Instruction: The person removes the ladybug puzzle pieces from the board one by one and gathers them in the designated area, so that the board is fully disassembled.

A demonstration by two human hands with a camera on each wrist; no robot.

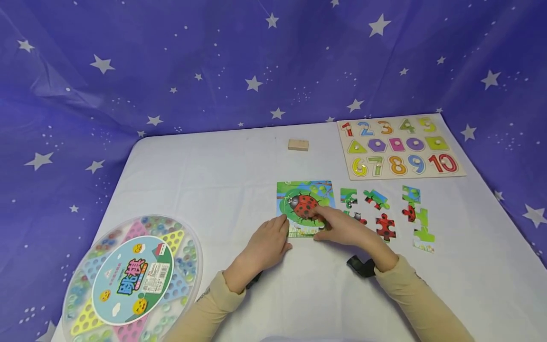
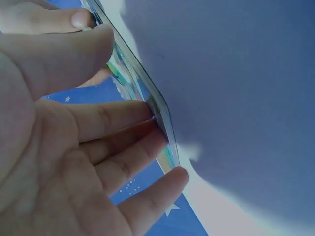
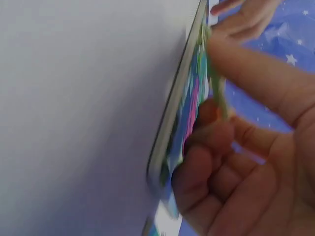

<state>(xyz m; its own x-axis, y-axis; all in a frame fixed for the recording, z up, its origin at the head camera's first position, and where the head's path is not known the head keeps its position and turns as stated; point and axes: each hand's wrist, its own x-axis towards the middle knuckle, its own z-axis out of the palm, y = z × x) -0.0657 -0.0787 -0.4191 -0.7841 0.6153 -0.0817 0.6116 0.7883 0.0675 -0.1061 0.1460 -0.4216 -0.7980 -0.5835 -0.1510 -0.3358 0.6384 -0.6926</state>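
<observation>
A square ladybug jigsaw puzzle (image 1: 305, 190) lies on the white table in front of me. My left hand (image 1: 266, 243) touches the puzzle's left edge. In the left wrist view its fingers (image 2: 115, 120) are fairly straight against the tray's rim (image 2: 165, 110). Over the lower right part of the puzzle, my right hand (image 1: 345, 228) pinches a thin puzzle piece (image 3: 216, 83), seen edge-on and blurred in the right wrist view. Its picture is hidden by the fingers. Several loose puzzle pieces (image 1: 386, 227) lie to the right, one partly behind the right hand.
A wooden number and shape board (image 1: 401, 147) lies at the back right. Near the table's back is a small wooden block (image 1: 298, 145). A round Chinese checkers set (image 1: 132, 280) with marbles takes up the front left. A black strap (image 1: 361, 266) is by the right wrist.
</observation>
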